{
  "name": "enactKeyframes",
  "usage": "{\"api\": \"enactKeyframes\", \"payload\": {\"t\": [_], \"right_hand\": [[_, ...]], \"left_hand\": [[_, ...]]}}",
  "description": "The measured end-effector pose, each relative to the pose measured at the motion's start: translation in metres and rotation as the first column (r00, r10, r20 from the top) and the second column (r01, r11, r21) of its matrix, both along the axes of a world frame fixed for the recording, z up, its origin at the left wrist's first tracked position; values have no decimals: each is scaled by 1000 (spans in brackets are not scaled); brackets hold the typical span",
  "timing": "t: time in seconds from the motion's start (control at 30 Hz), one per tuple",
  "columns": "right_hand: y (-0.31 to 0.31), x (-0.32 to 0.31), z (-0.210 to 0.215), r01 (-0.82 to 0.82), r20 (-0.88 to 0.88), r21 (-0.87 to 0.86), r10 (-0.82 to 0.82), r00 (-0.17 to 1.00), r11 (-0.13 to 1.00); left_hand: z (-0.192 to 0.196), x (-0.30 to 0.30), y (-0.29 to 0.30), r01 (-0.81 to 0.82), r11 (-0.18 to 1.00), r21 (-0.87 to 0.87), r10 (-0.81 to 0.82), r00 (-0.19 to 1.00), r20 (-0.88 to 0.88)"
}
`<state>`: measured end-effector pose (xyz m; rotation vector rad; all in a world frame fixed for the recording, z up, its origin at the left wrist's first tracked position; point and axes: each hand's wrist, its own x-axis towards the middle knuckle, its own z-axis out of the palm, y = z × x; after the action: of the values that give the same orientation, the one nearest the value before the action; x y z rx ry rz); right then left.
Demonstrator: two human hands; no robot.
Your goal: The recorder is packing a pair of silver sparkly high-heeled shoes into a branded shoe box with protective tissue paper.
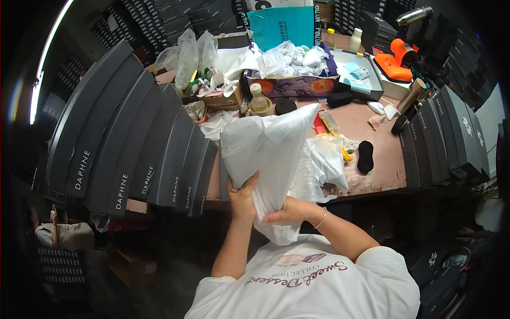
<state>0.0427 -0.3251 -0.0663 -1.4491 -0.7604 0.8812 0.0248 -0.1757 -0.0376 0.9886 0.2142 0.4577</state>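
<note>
A large white plastic bag (268, 146) is held up in front of my chest, tilted with one corner pointing up and to the right. My left hand (243, 198) is closed on its left side, the thumb lying across the front. Lower down, my right hand (289, 210) grips the bag from the right, a thin bracelet on the wrist. Whatever the bag contains, if anything, is hidden. Just right of it, another white plastic bag (326, 159) lies crumpled on the pink table (383, 178).
Stacked dark grey shoeboxes (117, 143) line the left, with more shoeboxes (443, 135) at right. Behind stand a purple box (292, 87) of crumpled white wrapping, a glass jar (260, 103) and an orange tape dispenser (396, 64). A black brush-like pad (365, 157) lies at right.
</note>
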Motion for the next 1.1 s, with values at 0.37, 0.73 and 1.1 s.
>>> {"api": "enactKeyframes", "payload": {"t": [0.37, 0.73, 1.1], "right_hand": [[-3, 41, -45, 333, 791, -403, 140, 596, 853], [28, 59, -58, 349, 762, 288, -434, 481, 892], [11, 6, 23, 482, -763, 472, 68, 643, 738]], "left_hand": [[-19, -19, -8, 70, 945, -321, -102, 991, -86], [-35, -41, -39, -57, 976, -212, 35, 994, -103], [-32, -12, -21, -305, 947, -104, 298, 952, -77]]}}
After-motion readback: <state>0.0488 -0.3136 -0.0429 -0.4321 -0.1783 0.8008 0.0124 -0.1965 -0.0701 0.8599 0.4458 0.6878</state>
